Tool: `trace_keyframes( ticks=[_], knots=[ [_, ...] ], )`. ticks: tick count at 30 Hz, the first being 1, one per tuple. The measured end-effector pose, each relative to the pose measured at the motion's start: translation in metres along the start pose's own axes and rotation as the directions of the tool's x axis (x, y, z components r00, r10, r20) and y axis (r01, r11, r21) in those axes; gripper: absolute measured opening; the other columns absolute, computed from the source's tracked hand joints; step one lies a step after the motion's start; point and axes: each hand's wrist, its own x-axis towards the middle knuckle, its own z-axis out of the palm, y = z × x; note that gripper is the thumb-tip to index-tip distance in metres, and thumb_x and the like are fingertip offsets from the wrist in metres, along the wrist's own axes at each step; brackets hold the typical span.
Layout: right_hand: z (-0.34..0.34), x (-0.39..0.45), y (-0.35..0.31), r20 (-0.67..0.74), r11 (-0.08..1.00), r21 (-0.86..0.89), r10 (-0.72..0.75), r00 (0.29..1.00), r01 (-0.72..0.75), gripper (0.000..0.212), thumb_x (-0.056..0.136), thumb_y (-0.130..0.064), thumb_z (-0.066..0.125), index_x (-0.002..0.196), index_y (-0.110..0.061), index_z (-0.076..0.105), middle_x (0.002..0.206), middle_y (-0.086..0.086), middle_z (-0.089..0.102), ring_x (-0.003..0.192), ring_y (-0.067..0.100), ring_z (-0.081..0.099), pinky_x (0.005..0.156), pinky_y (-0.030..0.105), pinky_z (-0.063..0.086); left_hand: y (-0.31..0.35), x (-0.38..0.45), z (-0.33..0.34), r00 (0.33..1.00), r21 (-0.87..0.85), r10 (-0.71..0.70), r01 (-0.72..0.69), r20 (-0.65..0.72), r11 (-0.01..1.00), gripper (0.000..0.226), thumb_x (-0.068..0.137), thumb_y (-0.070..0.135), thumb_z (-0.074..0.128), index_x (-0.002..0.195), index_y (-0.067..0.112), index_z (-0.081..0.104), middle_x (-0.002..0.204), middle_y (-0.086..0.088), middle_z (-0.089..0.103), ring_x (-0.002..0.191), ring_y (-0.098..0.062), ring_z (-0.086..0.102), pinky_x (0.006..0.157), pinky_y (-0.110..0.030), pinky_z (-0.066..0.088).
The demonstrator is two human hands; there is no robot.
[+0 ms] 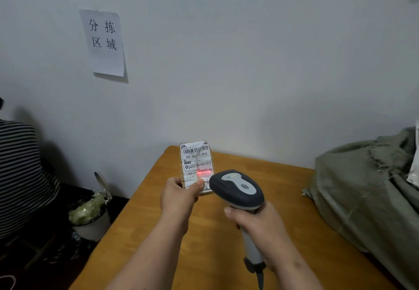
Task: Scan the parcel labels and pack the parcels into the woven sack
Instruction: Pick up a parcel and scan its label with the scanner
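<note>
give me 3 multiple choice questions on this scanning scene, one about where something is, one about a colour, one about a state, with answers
1. Where does the woven sack lie?
A. on the right side of the table
B. on the floor by the bin
C. hung on the wall

2. What colour is the scanner's light on the parcel label?
A. green
B. red
C. blue

3. What is the right hand doing?
A. resting flat on the table
B. reaching into the sack
C. gripping the scanner handle

Answers:
1. A, the grey-green sack slumps on the wooden table at its right side.
2. B, a red line glows across the lower barcode.
3. C, its fingers wrap round the handle of the scanner, which is aimed at the parcel that the left hand pinches upright.
</note>
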Motion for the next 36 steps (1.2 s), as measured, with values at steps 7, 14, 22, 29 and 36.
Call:
trace_keyframes(
  ticks=[7,14,22,29,36],
  knots=[
    [-0.008,-0.006,-0.001,-0.024,1.000,-0.001,0.011,1.000,-0.011,0.019,0.078,-0.015,0.081,0.082,-0.030,0.071,0.066,-0.004,0.064,0.060,0.002,0.056,0.067,0.031,0.048,-0.002,-0.008,0.008,1.000,0.014,0.008,-0.009,0.011,1.000,0.025,0.081,0.015,0.081,0.097,0.013,0.061,0.091,-0.004,0.074,0.081,-0.023,0.070,0.070,-0.035,0.056],
    [-0.011,-0.011,-0.001,-0.031,1.000,-0.007,0.007,0.999,-0.007,0.017,0.078,-0.015,0.081,0.083,-0.029,0.071,0.065,-0.005,0.065,0.059,0.000,0.057,0.067,0.030,0.049,-0.001,-0.013,0.010,1.000,0.015,0.006,-0.006,0.022,1.000,0.027,0.081,0.013,0.080,0.099,0.011,0.061,0.093,-0.005,0.073,0.083,-0.024,0.069,0.074,-0.038,0.057],
    [-0.009,-0.015,-0.002,-0.039,1.000,-0.014,-0.011,0.999,0.010,0.026,0.079,-0.015,0.080,0.084,-0.039,0.071,0.066,-0.007,0.064,0.059,-0.002,0.056,0.066,0.028,0.048,0.002,-0.019,0.007,0.999,0.025,0.002,-0.003,0.034,1.000,0.027,0.083,0.013,0.079,0.101,0.012,0.059,0.096,-0.006,0.072,0.087,-0.026,0.069,0.075,-0.038,0.056],
    [-0.011,-0.016,0.000,-0.019,0.999,-0.038,-0.003,1.000,0.002,0.018,0.076,-0.019,0.081,0.087,-0.022,0.067,0.068,0.001,0.060,0.060,0.006,0.053,0.066,0.034,0.046,0.005,-0.025,0.007,1.000,0.028,0.003,-0.004,0.029,1.000,0.027,0.082,0.013,0.080,0.100,0.012,0.060,0.095,-0.006,0.072,0.089,-0.028,0.069,0.075,-0.039,0.056],
    [-0.020,-0.020,0.004,-0.008,1.000,-0.016,-0.009,1.000,0.009,0.032,0.062,-0.032,0.075,0.087,-0.015,0.064,0.068,0.002,0.059,0.060,0.007,0.051,0.064,0.034,0.044,0.004,-0.034,0.014,1.000,0.024,0.006,-0.006,0.025,1.000,0.027,0.082,0.011,0.079,0.100,0.008,0.060,0.095,-0.011,0.072,0.079,-0.025,0.065,0.079,-0.044,0.057]
  ],
)
